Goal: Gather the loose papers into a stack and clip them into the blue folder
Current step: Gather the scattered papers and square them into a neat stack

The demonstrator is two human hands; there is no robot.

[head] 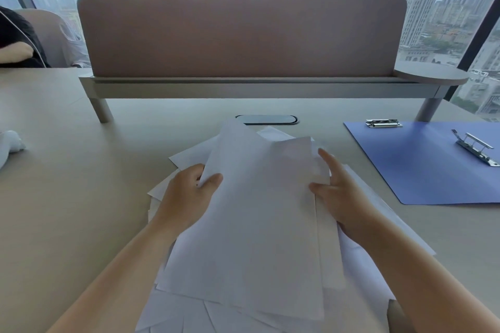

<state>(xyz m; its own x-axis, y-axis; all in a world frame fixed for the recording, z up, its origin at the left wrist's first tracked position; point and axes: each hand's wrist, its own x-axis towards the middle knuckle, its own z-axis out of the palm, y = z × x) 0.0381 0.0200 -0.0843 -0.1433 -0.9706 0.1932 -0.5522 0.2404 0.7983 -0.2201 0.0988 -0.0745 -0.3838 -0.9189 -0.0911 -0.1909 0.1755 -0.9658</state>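
Note:
Several loose white papers (251, 224) lie in an untidy overlapping pile on the desk in front of me. My left hand (186, 197) grips the left edge of the upper sheets, thumb on top and fingers hidden underneath. My right hand (341, 194) rests against the right edge of the same sheets, index finger stretched forward and thumb lying on the paper. The blue folder (422, 167) lies open at the right, with one metal clip (382, 123) at its far edge and a second metal clip (476, 148) along its right side. Neither hand touches the folder.
A brown divider panel (243, 37) on a raised metal shelf crosses the back of the desk (67, 170). A dark cable port (266, 119) sits just beyond the papers. A white object (9, 144) lies at the left edge. Another person's sleeve (16, 34) shows far left.

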